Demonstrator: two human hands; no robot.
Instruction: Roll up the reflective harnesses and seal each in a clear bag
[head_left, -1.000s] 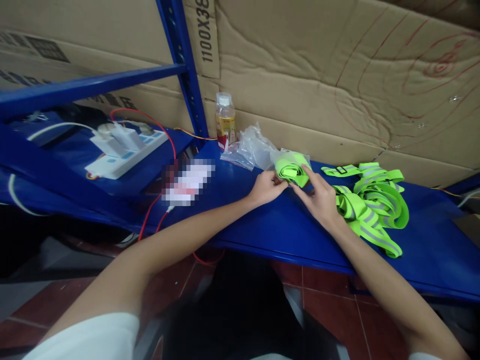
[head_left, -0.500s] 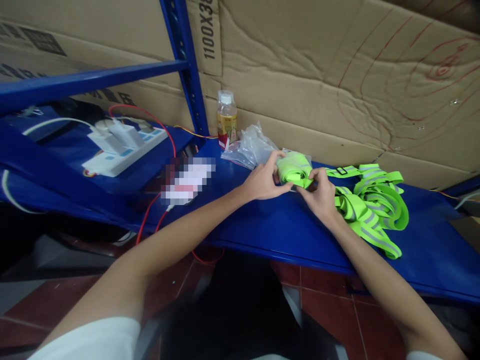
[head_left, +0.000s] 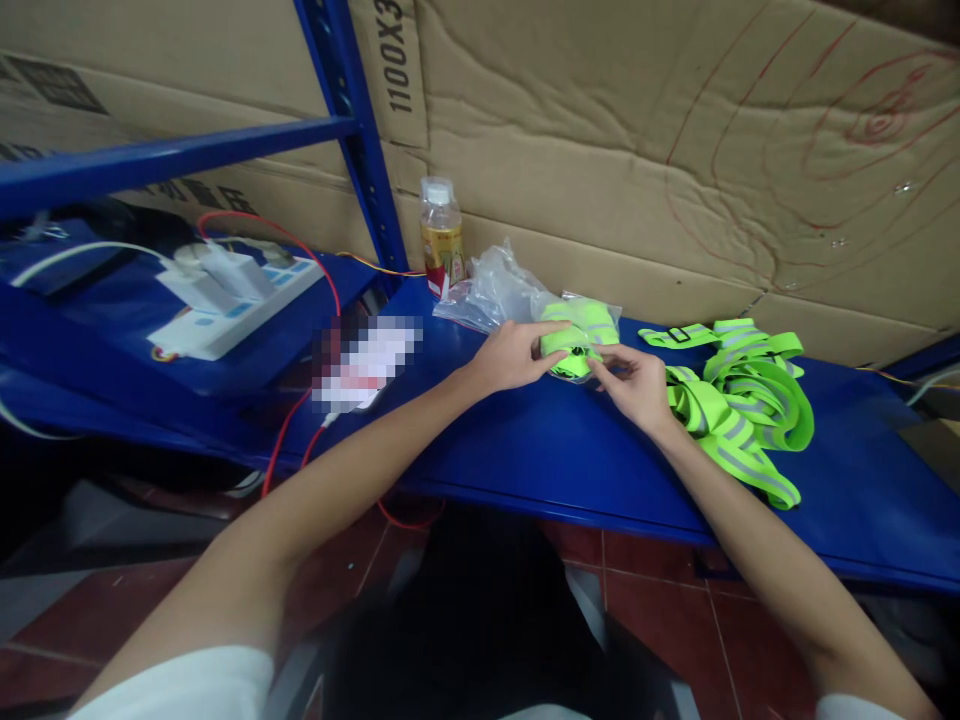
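A rolled neon-green reflective strap point(head_left: 598, 318) lies inside a clear plastic bag point(head_left: 612, 322) on the blue shelf, with a small black part showing at its near end. My left hand point(head_left: 511, 356) grips the bagged roll from the left, fingers over the top and thumb along the near side. From the right, my right hand point(head_left: 634, 384) pinches at the bag's near edge with thumb and fingertips. Just right of that hand lies a loose heap of neon-green straps point(head_left: 754, 395) with grey reflective stripes and a black buckle point(head_left: 679, 335).
Crumpled clear plastic bags point(head_left: 501, 290) lie left of the roll, beside a drink bottle point(head_left: 442, 240). A blurred-out phone-like object point(head_left: 367, 365) with a red cable is on the shelf point(head_left: 525, 460). A power strip point(head_left: 232, 310) sits further left. Cardboard point(head_left: 562, 150) stands behind.
The strap's near end has gone from sticking out to lying under the plastic. My right fingers have shifted slightly left and down along the bag, and the view has moved a little.
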